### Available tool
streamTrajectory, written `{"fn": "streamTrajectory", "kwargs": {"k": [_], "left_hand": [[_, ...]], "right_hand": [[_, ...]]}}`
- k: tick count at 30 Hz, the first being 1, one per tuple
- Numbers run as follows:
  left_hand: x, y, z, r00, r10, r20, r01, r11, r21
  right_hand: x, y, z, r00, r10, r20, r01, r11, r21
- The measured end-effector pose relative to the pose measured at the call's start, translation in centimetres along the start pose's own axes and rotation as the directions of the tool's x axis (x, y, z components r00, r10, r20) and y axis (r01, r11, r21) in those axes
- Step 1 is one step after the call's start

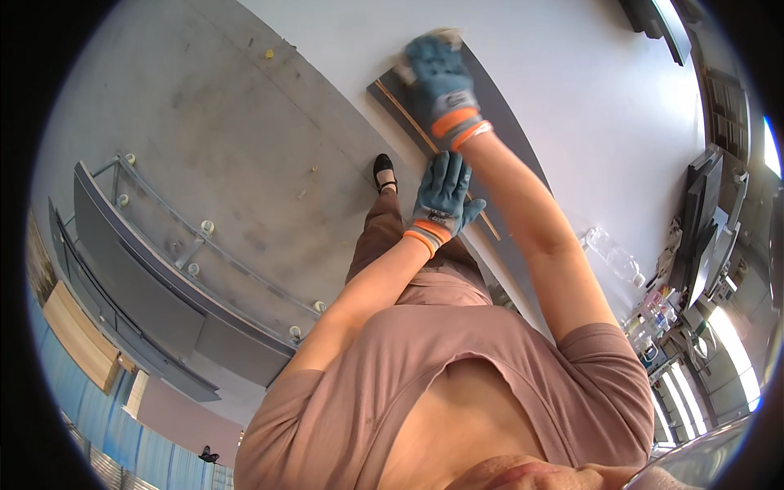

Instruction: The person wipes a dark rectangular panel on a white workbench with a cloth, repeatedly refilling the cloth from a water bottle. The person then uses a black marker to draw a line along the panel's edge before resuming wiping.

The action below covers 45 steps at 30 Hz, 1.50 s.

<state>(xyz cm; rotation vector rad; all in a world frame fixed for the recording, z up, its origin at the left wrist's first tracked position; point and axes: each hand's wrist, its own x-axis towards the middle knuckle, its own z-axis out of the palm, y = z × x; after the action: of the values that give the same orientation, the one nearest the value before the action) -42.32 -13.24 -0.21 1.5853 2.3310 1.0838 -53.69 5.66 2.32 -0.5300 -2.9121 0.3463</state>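
Note:
A long dark grey panel (508, 135) lies along the near edge of a white table, with a thin wood-coloured strip (418, 126) running lengthwise on it. My right hand (441, 69), in a blue-green glove with an orange cuff, reaches to the panel's far end and presses a pale rag (446, 35) against it. Motion blurs that hand, and it covers most of the rag. Closer to me, my left hand (443, 192) wears a matching glove. Its fingers stretch out flat over the panel's near edge, the thumb apart, with nothing held.
The white table (612, 106) extends to the right. A clear plastic bottle (612, 255) lies there, near several other bottles (649, 318). Dark panels (704, 212) are stacked farther right. On my left, a wheeled metal frame (167, 216) stands beside grey panels (155, 286) on the concrete floor.

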Motion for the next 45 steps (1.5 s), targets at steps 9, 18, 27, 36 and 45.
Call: {"fn": "streamTrajectory", "kwargs": {"k": [9, 18, 27, 36, 45], "left_hand": [[0.9, 0.6, -1.3, 0.996, -0.024, 0.084, 0.026, 1.0, -0.018], [-0.5, -0.2, 0.7, 0.961, -0.142, 0.237, 0.151, 0.988, -0.018], [0.7, 0.6, -1.4, 0.996, -0.082, 0.042, 0.085, 0.994, -0.074], [-2.0, -0.6, 2.7, 0.982, -0.172, 0.083, 0.177, 0.983, -0.057], [0.1, 0.0, -0.4, 0.998, -0.037, 0.058, 0.037, 0.999, 0.006]], "right_hand": [[1.6, 7.2, -0.4, 0.978, 0.007, -0.209, 0.001, 0.999, 0.036], [-9.6, -0.8, -3.6, 0.941, -0.311, 0.135, 0.281, 0.938, 0.203], [-0.9, -5.4, -0.5, 0.963, -0.267, 0.015, 0.264, 0.958, 0.109], [-3.3, -5.4, -1.5, 0.942, -0.32, 0.106, 0.31, 0.946, 0.095], [-9.3, 3.2, -4.0, 0.943, -0.13, 0.307, 0.143, 0.989, -0.02]]}}
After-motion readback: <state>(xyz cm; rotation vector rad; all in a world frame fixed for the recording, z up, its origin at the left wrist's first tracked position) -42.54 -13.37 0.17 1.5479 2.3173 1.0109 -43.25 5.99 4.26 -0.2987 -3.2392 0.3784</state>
